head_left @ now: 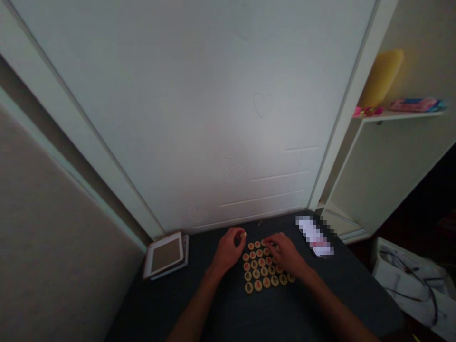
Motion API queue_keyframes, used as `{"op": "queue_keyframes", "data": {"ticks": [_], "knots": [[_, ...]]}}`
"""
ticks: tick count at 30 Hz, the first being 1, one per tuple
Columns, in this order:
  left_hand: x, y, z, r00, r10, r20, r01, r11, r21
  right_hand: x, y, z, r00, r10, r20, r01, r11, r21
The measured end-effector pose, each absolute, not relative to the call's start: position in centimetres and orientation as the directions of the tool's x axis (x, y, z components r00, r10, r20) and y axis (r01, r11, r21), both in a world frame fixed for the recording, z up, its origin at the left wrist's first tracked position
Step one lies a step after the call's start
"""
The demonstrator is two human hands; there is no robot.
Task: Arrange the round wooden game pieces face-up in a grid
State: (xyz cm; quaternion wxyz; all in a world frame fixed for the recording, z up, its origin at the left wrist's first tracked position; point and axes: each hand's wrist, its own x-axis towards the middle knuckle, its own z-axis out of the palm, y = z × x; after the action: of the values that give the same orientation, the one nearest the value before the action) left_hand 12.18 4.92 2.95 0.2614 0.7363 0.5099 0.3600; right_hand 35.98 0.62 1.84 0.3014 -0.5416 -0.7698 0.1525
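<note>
Several round wooden game pieces (263, 271) with red and dark marks lie in rows on a dark table (221, 313). My left hand (230, 251) is just left of the rows, its fingers curled round one piece (242, 234) pinched at the fingertips. My right hand (285, 254) rests over the upper right part of the rows, fingers bent down onto the pieces there. What lies under its fingertips is hidden.
A white-framed tablet (166, 254) lies on the table's far left corner. A blurred flat item (315, 236) lies at the far right. A white wall panel (221, 118) stands behind the table. Shelves (399, 116) carry a yellow object (381, 78). Cables lie on white cloth (413, 280).
</note>
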Motion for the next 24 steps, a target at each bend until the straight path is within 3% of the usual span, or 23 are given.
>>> {"op": "queue_keyframes", "data": {"ticks": [7, 14, 19, 24], "knots": [[9.9, 0.5, 1.5, 0.06, 0.989, 0.135, 0.325, -0.147, 0.934, 34.6, 1.0, 2.4, -0.43, 0.886, 0.172, 0.79, 0.462, -0.403], [8.8, -3.1, 1.5, -0.019, 0.994, -0.103, -0.042, 0.102, 0.994, 33.8, 0.0, 2.6, -0.381, 0.907, 0.181, 0.814, 0.422, -0.398], [9.8, -6.4, 1.4, 0.008, 0.997, -0.083, -0.086, 0.083, 0.993, 32.1, -5.5, 2.5, -0.252, 0.899, 0.359, 0.663, 0.43, -0.613], [11.3, -10.0, -0.4, 0.03, 0.997, -0.065, -0.02, 0.066, 0.998, 28.5, -11.4, -0.3, -0.206, 0.907, 0.368, 0.44, 0.421, -0.793]]}}
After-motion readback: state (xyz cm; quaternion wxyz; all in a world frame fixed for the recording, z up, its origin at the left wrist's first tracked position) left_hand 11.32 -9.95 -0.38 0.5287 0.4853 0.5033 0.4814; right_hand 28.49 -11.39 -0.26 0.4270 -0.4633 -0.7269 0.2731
